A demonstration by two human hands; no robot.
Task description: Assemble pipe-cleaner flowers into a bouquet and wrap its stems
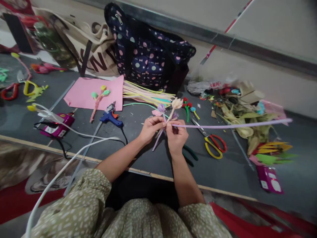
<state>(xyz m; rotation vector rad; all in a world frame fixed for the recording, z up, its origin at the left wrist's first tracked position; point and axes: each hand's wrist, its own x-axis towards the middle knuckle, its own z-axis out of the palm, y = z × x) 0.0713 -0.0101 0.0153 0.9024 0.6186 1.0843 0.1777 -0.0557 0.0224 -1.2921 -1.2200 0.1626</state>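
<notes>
My left hand (150,128) and my right hand (176,135) are together over the dark mat, both pinched on a small bunch of craft flowers (170,107) made from pipe cleaners. The bunch has a purple bloom and a cream bloom on thin stems that cross between my fingers. My right hand also grips a long lilac pipe cleaner (235,125) that runs straight off to the right.
Red-and-yellow scissors (214,143) lie right of my hands, green-handled pliers (190,153) just below. A blue glue gun (110,117), pink paper (96,92), a pipe-cleaner bundle (148,94), a dotted bag (148,53) and scraps (242,112) surround them. White cables (74,145) cross the left.
</notes>
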